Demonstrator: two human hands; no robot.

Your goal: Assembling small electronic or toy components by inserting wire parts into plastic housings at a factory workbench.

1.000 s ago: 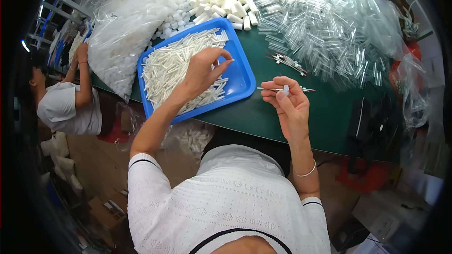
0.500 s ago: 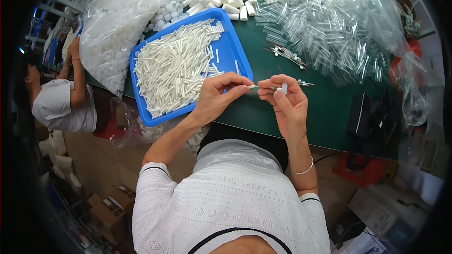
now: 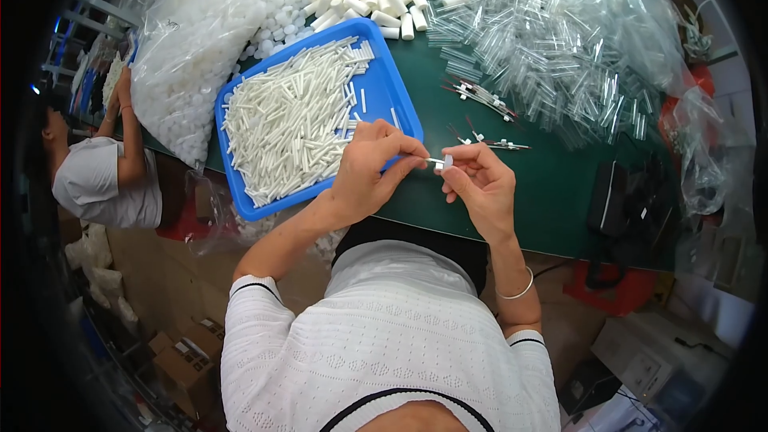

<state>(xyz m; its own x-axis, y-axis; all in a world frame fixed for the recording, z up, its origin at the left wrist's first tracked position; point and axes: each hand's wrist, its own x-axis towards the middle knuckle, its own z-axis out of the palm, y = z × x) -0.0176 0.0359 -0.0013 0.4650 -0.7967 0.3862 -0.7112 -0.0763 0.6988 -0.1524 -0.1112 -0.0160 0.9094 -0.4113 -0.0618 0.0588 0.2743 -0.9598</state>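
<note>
Over the table's near edge my two hands meet fingertip to fingertip. My left hand (image 3: 370, 164) is closed in a pinch on a thin white stick (image 3: 434, 161) that points to the right. A small whitish plastic piece (image 3: 448, 162) sits at the stick's right end, pinched by the thumb and fingers of my right hand (image 3: 486, 188). Whether the stick goes into the piece cannot be made out. Just beyond my right hand lie slim white assemblies with red wires (image 3: 500, 144), and more such assemblies (image 3: 484, 98) lie farther back.
A blue tray (image 3: 382, 90) full of short white sticks (image 3: 288, 112) stands left of centre. Behind it are a bag of white caps (image 3: 180, 56) and white cylinders (image 3: 392, 4). Clear tubes (image 3: 552, 56) are heaped at back right, a black device (image 3: 612, 196) at right. Another person (image 3: 108, 176) works far left.
My right hand has turned and brought the plastic piece left, close to my left fingertips. The wired assemblies behind it show more fully. My left hand has shifted only slightly.
</note>
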